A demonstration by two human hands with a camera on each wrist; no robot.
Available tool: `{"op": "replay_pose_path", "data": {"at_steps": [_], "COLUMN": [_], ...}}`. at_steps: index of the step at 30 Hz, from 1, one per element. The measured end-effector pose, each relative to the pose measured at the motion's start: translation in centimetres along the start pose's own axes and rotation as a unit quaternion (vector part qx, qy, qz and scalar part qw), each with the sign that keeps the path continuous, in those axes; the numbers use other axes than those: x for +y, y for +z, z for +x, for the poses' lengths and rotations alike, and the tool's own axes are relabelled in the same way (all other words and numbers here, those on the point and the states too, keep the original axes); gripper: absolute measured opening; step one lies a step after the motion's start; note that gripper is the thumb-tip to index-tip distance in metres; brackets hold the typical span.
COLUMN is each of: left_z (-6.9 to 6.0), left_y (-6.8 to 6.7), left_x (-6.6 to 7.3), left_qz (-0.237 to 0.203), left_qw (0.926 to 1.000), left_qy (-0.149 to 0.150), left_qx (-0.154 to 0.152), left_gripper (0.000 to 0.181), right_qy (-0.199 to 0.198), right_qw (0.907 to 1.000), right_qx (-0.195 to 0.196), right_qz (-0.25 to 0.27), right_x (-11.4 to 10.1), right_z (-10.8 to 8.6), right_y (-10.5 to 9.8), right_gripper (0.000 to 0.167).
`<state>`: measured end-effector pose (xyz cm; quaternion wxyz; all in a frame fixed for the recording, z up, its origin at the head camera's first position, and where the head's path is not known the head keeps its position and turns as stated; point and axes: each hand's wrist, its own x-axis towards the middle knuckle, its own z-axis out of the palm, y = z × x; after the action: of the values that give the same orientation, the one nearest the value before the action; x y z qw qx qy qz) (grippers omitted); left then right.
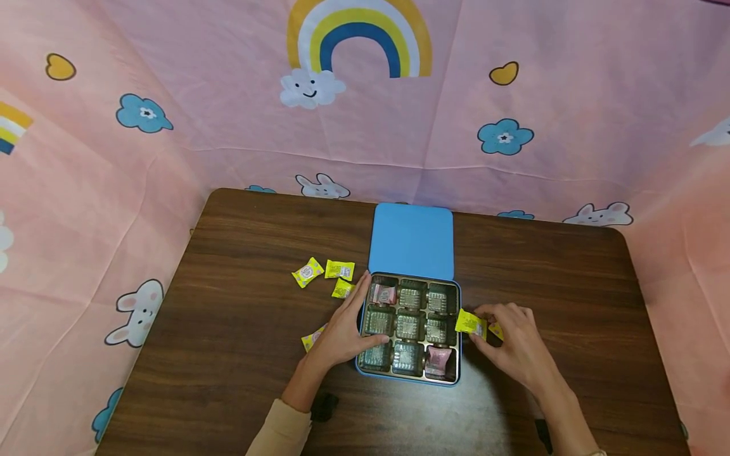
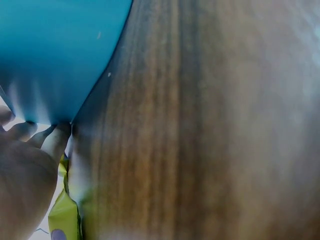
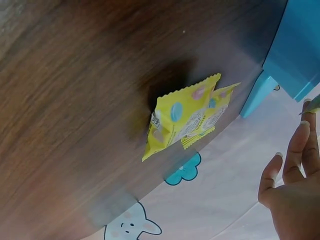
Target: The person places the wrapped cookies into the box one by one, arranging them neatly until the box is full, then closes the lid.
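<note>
A blue tin [image 1: 408,378] holds a divided tray of several square compartments. Pink wrapped candies lie in two of them: one candy [image 1: 383,294] at the far left, another candy [image 1: 438,361] at the near right. My left hand [image 1: 342,335] lies along the tin's left side, fingers straight against the wall, thumb over the near-left compartments. At the tin's right rim, my right hand [image 1: 516,339] pinches a yellow wrapped candy [image 1: 469,323] between thumb and fingers. Beside that hand, yellow candies [image 3: 185,117] rest on the table; the head view shows them only partly.
The tin's blue lid [image 1: 412,240] extends behind it. Left of the tin lie several yellow candies [image 1: 339,270], one candy [image 1: 312,338] partly under my left hand. Everything stands on a brown wooden table [image 1: 239,304], with a pink patterned cloth [image 1: 228,82] behind and at both sides.
</note>
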<state>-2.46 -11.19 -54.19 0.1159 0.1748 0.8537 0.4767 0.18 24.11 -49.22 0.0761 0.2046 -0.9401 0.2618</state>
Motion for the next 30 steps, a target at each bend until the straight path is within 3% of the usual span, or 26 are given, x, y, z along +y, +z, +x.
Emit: {"op": "replay_pose_path", "data": {"at_steps": [20, 26, 30], "left_z": [0.2, -0.2, 0.1], "left_y": [0.4, -0.1, 0.5], "left_x": [0.0, -0.3, -0.4], "left_qz": [-0.006, -0.004, -0.009], "left_qw": [1.0, 0.9999, 0.9999], "left_qy": [0.003, -0.003, -0.001], "left_qx": [-0.006, 0.012, 0.006], "left_gripper": [0.114, 0.115, 0.115], "right_qy": [-0.04, -0.044, -0.045], "right_qw": [0.9987, 0.9984, 0.9981], "right_qx": [0.025, 0.015, 0.025], "right_qz": [0.021, 0.033, 0.033], "right_x": [0.6, 0.5, 1.0], "right_z": [2.1, 3.3, 3.3], "right_y": [0.4, 1.2, 1.1], "right_gripper": [0.036, 0.033, 0.034]}}
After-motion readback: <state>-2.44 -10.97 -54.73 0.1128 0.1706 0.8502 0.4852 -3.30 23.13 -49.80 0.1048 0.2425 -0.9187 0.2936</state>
